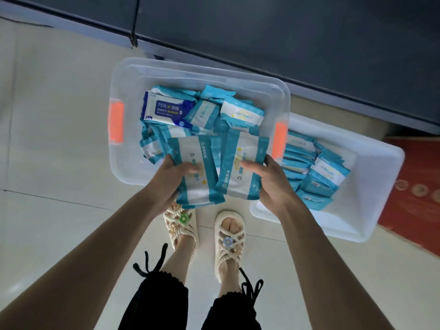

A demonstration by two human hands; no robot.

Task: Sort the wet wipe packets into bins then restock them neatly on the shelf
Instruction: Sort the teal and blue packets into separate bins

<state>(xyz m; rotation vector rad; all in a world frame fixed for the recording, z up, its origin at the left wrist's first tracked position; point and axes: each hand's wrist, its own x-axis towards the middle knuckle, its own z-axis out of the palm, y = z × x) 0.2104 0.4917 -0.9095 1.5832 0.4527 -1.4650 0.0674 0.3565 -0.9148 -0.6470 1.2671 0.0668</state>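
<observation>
A clear plastic bin [133, 75] with orange handles sits on the floor, heaped with several teal-and-white wet wipe packets. One dark blue "75%" alcohol wipe packet [166, 110] lies on top at the left. My left hand [169, 179] grips a teal packet [197, 177] over the bin's near edge. My right hand [269, 179] grips another teal packet [240, 163] beside it. A white bin [371, 198] to the right holds several teal packets standing in rows.
A dark shelf unit [285, 32] runs along the far side behind both bins. A red mat [419, 186] lies at the right edge. My feet in cream sandals [228, 241] stand on the pale tiled floor just before the bins.
</observation>
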